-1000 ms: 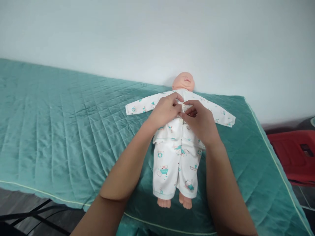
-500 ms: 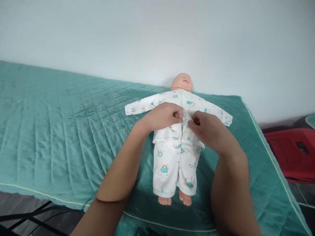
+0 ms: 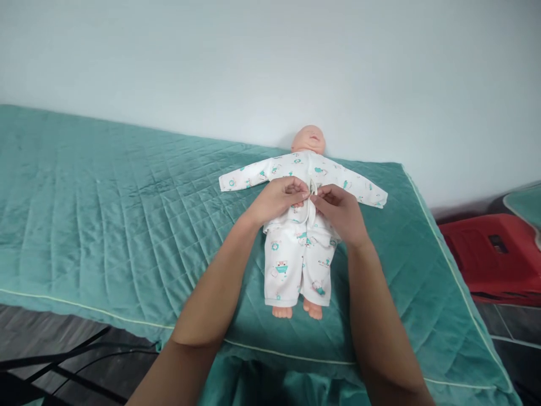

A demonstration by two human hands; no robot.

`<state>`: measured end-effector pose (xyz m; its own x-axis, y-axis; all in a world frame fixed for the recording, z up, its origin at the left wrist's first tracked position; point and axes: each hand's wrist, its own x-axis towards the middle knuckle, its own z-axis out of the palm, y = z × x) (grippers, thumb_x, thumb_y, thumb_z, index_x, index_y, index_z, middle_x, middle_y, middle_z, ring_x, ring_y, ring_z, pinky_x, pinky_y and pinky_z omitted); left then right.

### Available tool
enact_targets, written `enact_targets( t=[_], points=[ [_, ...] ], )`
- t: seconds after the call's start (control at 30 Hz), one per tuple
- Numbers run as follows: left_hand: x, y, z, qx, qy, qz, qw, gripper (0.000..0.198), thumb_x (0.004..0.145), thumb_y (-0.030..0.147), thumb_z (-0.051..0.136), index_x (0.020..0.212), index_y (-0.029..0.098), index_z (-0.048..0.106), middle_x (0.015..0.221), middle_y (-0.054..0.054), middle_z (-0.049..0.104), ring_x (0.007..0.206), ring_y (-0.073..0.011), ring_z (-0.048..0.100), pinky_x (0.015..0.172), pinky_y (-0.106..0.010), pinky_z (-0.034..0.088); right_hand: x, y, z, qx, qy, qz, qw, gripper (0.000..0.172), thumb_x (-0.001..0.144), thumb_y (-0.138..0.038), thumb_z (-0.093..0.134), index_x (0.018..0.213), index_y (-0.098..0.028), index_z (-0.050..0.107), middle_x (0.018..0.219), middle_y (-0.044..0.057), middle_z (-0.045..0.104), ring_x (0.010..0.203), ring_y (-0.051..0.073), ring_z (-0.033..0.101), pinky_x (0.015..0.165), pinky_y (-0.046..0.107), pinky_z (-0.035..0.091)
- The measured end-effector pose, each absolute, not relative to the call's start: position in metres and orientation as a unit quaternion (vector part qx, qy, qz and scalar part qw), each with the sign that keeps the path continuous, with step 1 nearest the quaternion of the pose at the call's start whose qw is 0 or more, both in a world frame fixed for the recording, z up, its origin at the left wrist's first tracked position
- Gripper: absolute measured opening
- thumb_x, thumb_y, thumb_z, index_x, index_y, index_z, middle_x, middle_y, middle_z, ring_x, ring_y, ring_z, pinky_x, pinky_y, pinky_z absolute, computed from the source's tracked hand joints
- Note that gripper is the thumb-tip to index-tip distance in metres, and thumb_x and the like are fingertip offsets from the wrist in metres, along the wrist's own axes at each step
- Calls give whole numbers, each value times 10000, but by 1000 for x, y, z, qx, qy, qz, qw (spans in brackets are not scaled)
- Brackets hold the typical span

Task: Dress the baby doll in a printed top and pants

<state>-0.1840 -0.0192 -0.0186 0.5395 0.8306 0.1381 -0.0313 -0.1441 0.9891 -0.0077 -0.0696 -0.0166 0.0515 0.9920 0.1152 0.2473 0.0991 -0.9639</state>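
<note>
A baby doll [image 3: 307, 140] lies on its back, dressed in a white printed shirt [image 3: 291, 163] and matching trousers [image 3: 282, 270]. Its sleeves stretch out to both sides and its bare feet show below the trouser cuffs. My left hand [image 3: 285, 197] pinches one front edge of the shirt at the belly. Close beside it, my right hand [image 3: 338, 206] pinches the opposite edge. The fingertips of both hands nearly meet at the front opening, where a fold of cloth stands up. Any fastener between them is too small to make out.
A green quilted cover [image 3: 127, 225] spreads under the doll, with a pale wall [image 3: 253, 67] behind. To the right, lower down, stands a red plastic seat [image 3: 494, 256]. Black metal bars [image 3: 63, 355] show at the lower left above the dark floor.
My right hand has moved left and slightly up, bringing the shirt's two front edges together at my left fingertips. The view has shifted a little, so the doll's feet appear higher.
</note>
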Motion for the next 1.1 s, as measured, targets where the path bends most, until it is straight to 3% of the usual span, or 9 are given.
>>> enact_targets(
  t=[0.13, 0.47, 0.8, 0.97, 1.1],
  points=[
    [-180, -26, -29, 634, 324, 424, 559, 201, 844, 345, 720, 915, 165, 665, 716, 8, 621, 644, -89, 566, 616, -220, 434, -15, -70, -28, -534, -536, 380, 532, 258, 772, -418, 747, 857, -212, 619, 731, -35, 577, 604, 99, 487, 559, 247, 394],
    [-183, -20, -32, 608, 300, 430, 596, 301, 783, 395, 798, 938, 157, 701, 804, -21, 699, 698, -98, 627, 681, -232, 502, -14, -71, -30, -511, -559, 395, 520, 287, 813, -428, 733, 990, -217, 655, 901, 17, 663, 788, 147, 614, 708, 292, 509],
    [-181, -21, -33, 607, 307, 447, 582, 287, 787, 333, 788, 971, 170, 641, 834, -2, 668, 718, -94, 627, 691, -228, 497, -18, -76, -22, -530, -562, 413, 482, 378, 750, -341, 786, 1059, -202, 619, 746, -39, 613, 671, 121, 575, 635, 269, 473],
    [-183, -22, -30, 613, 305, 428, 590, 295, 804, 351, 767, 1005, 177, 639, 856, -6, 682, 722, -100, 626, 692, -238, 490, -22, -78, -22, -550, -588, 375, 459, 362, 774, -303, 747, 1096, -216, 606, 766, -41, 614, 696, 129, 592, 683, 285, 488],
    [-182, -24, -28, 613, 315, 429, 584, 247, 791, 264, 750, 989, 172, 636, 850, -3, 661, 738, -96, 611, 692, -230, 474, -20, -78, -24, -546, -610, 354, 453, 383, 788, -276, 725, 1140, -230, 581, 786, -43, 614, 716, 134, 602, 697, 290, 490]
  ],
)
